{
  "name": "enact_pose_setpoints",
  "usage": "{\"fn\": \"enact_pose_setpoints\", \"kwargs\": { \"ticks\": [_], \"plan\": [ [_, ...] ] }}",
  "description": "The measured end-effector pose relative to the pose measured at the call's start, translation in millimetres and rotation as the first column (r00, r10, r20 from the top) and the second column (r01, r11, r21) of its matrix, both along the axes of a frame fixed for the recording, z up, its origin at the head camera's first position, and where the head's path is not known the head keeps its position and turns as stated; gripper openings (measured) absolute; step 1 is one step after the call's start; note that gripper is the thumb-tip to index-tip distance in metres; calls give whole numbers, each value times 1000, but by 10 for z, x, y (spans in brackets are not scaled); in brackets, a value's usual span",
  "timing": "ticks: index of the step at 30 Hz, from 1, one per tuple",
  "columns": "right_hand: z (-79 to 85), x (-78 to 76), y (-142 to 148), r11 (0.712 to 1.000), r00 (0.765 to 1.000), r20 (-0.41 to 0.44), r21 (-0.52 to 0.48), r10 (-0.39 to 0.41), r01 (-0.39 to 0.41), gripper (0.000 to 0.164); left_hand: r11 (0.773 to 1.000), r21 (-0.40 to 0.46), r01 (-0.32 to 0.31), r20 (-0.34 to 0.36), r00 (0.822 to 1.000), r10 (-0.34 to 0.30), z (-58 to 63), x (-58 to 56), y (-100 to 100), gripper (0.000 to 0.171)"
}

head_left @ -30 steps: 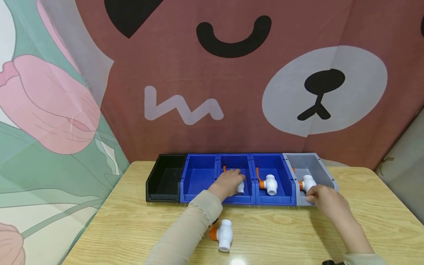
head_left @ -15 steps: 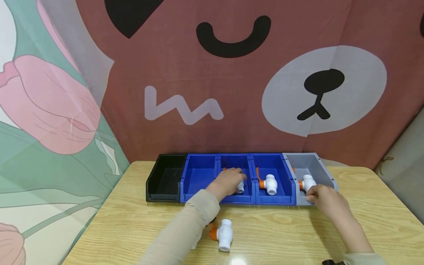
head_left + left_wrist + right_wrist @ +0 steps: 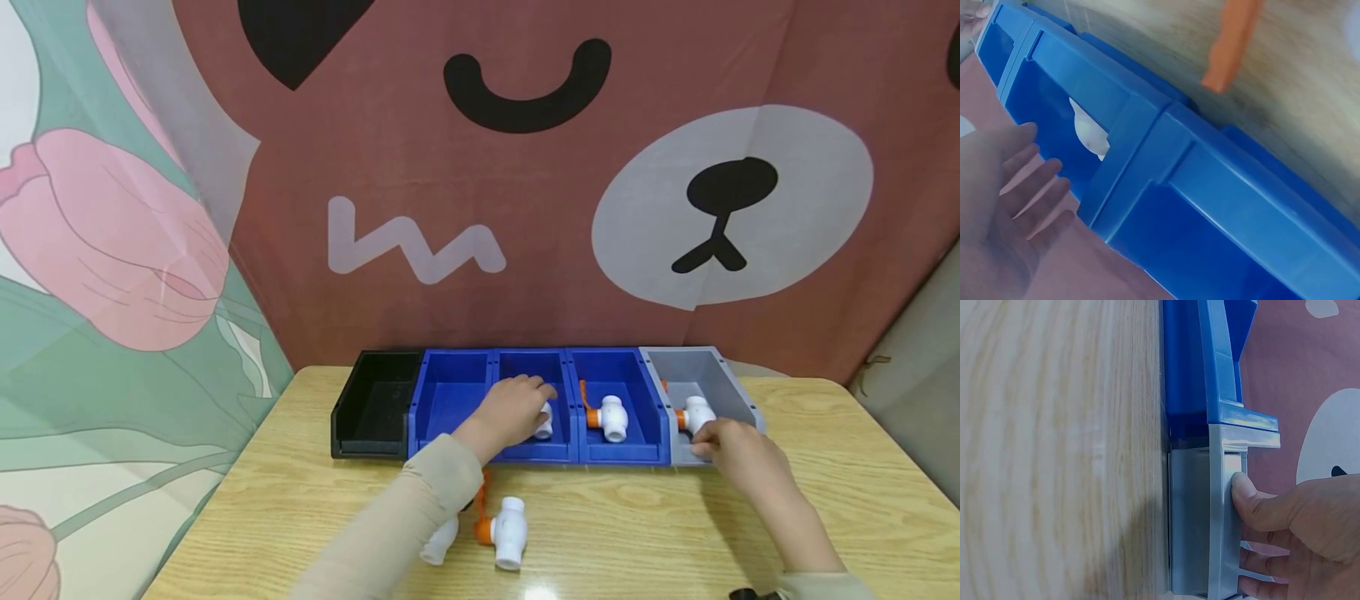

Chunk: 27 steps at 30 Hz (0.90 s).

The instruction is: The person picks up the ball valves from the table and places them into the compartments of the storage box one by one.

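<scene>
Left hand [image 3: 513, 411] above middle blue bin [image 3: 538, 452], fingers [image 3: 1055, 190] loose, holding nothing | right hand [image 3: 742, 454] at grey bin [image 3: 686, 372]: hold unclear

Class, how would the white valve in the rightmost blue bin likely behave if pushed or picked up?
The white valve looks like hard plastic, so it would probably stay stiff when lifted. Its rounded body might roll when pushed, though the orange handle jutting from one side would likely limit that.

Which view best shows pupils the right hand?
The right wrist view: it shows the right hand large, thumb and partly hidden fingers at the gray bin. The head view shows mainly its back, smaller; the left wrist view catches only part, cropped top left.
</scene>
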State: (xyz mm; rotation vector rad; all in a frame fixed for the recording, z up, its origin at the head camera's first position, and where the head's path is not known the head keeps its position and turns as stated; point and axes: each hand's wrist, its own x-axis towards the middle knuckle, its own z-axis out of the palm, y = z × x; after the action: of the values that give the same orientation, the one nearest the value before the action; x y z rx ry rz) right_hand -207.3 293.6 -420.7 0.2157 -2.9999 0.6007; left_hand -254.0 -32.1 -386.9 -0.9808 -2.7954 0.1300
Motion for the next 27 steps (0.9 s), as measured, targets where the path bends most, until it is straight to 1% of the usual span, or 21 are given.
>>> {"fn": "enact_pose_setpoints", "kwargs": {
  "ticks": [4,9,12,19,23,27],
  "plan": [
    [-4,-8,4,1000,1000,10,-1,-7,7,5,999,10,31,-1,1000,-31,8,53,-32,29],
    [-4,-13,4,1000,1000,17,2,-15,15,6,996,12,90,-40,995,-90,4,129,-95,27],
    [-6,-11,3,1000,1000,13,0,-16,16,6,990,5,139,-62,988,-138,2,182,-138,28],
    [-2,-7,6,1000,1000,15,-5,-17,17,6,969,-14,247,-76,966,-248,18,313,-219,26],
    [3,0,8,1000,1000,19,-5,-21,21,6,958,-43,282,-88,955,-285,21,383,-263,26],
    [6,5,4,1000,1000,12,-6,-17,17,5,953,-54,299,-90,949,-303,26,443,-302,25]
  ]
}}
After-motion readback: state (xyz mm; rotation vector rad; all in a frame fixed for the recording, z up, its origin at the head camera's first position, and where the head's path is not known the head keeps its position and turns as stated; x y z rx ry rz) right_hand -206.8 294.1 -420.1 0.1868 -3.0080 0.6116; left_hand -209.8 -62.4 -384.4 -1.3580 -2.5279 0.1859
